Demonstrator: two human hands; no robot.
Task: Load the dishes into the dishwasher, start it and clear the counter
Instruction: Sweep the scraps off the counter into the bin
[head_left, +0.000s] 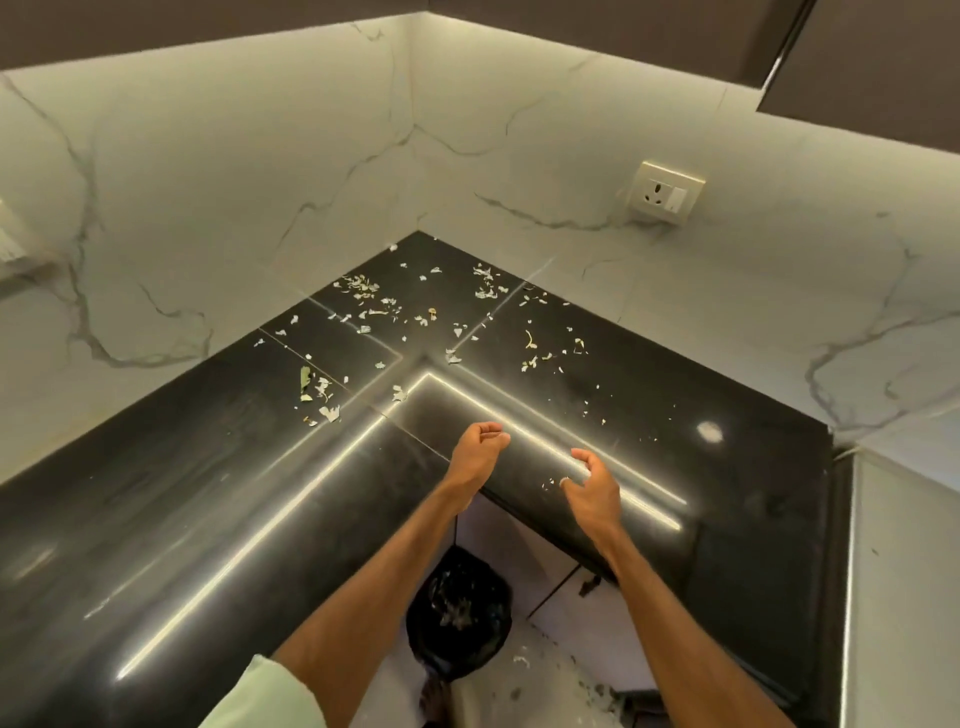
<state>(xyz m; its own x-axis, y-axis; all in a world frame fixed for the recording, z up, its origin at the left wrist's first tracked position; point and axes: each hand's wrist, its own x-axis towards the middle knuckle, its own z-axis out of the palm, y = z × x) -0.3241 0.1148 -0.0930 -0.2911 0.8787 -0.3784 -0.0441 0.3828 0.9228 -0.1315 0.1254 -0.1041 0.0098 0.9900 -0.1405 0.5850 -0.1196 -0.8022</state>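
Note:
A black L-shaped counter (208, 493) fills the corner, and several pale food scraps (363, 296) lie scattered over its far part. My left hand (478, 449) hovers over the counter's inner edge with its fingers loosely curled and nothing visible in it. To its right, my right hand (592, 483) also hangs over the edge, fingers loosely curled, just beside a few small scraps (550, 483). On the floor below the hands stands a bin lined with a black bag (457, 613), with scraps inside it. No dishes or dishwasher are in view.
White marble-look walls (260, 182) close the corner. A wall socket (665, 193) sits on the right wall. Dark upper cabinets (857, 62) hang overhead. Some scraps (519, 661) lie on the floor beside the bin.

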